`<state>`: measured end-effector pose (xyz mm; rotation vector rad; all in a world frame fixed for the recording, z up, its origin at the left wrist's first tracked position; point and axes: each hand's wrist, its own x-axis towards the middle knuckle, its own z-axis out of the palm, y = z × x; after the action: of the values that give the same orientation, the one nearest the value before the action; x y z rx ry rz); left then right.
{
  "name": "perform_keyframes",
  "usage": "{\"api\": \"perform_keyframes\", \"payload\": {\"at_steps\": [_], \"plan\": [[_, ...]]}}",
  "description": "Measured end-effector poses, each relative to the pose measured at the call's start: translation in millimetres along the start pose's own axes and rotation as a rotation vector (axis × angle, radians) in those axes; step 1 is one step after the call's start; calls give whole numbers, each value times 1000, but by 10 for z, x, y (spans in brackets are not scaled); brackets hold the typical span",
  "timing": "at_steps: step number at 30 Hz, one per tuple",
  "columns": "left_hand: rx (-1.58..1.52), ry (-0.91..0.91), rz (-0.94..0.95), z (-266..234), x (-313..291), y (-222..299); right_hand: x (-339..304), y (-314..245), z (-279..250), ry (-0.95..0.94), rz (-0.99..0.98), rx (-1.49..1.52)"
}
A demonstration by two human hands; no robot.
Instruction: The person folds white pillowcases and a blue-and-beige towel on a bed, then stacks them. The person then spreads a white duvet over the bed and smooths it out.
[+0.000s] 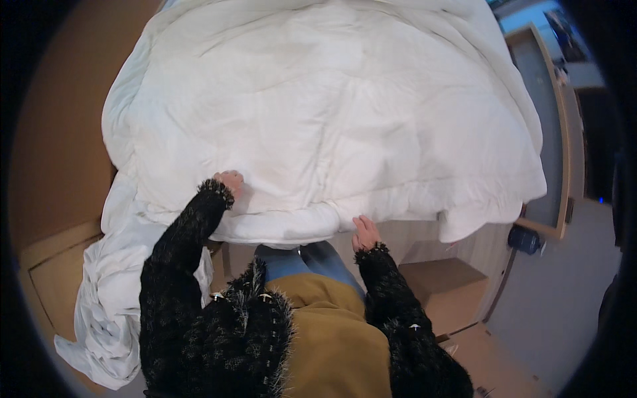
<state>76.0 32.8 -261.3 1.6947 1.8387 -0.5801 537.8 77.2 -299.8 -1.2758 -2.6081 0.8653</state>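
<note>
A thick white duvet [318,113] is spread over the bed in front of me, its surface softly wrinkled. On its near left part rests my left hand [229,181], fingers curled in against the fabric. Close to the duvet's near edge, right of the middle, is my right hand [366,233], its fingers stretched forward and a little apart. That near edge hangs unevenly, with a rolled fold in front of my legs and a loose corner at the right. Both my forearms are in fuzzy black sleeves.
Bunched white cloth [109,298] hangs down at the left beside a wooden panel [63,272]. A brown box-like piece [441,288] stands low at the right. Further right are a wood-framed panel [557,132] and a dark round container [524,239].
</note>
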Motion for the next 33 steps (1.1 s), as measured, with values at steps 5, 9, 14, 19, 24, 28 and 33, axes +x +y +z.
{"api": "perform_keyframes", "payload": {"at_steps": [5, 9, 14, 19, 24, 28, 33], "plan": [[-351, 682, 538, -458, -30, 1375, -155, 102, -91, 229, 94, 36], [-231, 567, 680, -226, 41, 2300, -331, 225, -117, 251, 249, 10], [13, 476, 238, 374, 424, 2783, -452, 320, -123, 288, 393, -40], [47, -76, 224, 431, 726, 2526, -447, 318, -50, 334, 317, -16], [62, -267, 588, 120, 710, 2252, -404, 368, 46, 355, 405, 30], [-237, -679, 859, 48, 937, 2088, -204, 576, 23, 515, 602, 315], [-188, -491, 801, 262, 1004, 2057, 304, 896, -371, 752, 993, 1070]]}}
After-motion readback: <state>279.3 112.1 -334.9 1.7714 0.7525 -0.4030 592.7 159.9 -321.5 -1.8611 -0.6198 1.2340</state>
